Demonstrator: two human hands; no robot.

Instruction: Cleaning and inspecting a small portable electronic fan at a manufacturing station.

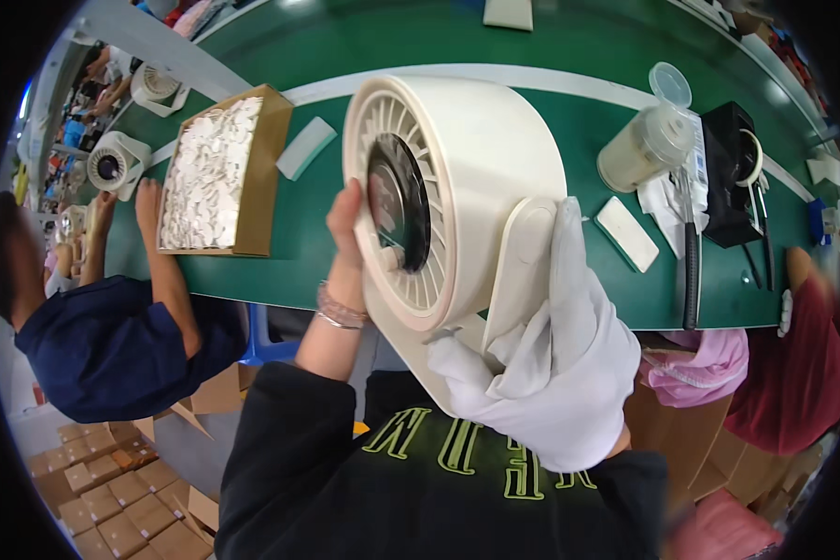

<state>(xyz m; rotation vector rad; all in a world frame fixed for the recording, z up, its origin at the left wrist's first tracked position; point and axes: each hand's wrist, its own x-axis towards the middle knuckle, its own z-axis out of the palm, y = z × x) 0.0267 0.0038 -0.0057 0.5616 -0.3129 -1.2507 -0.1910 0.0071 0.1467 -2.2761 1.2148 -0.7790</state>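
With fingers (347, 213) of left hand (350, 245) closed on the white fan (499, 140) and gloved right hand (555, 373) curled round its bracket (521, 252), holding it at the tabletop (315, 257), right of the box (258, 177).

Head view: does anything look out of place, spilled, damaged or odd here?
Nothing looks plainly spilled or damaged. One mild oddity: at the white fan, the left hand is bare while the right hand is covered by bunched white fabric, so the two do not match. Glove or cloth, I cannot tell.
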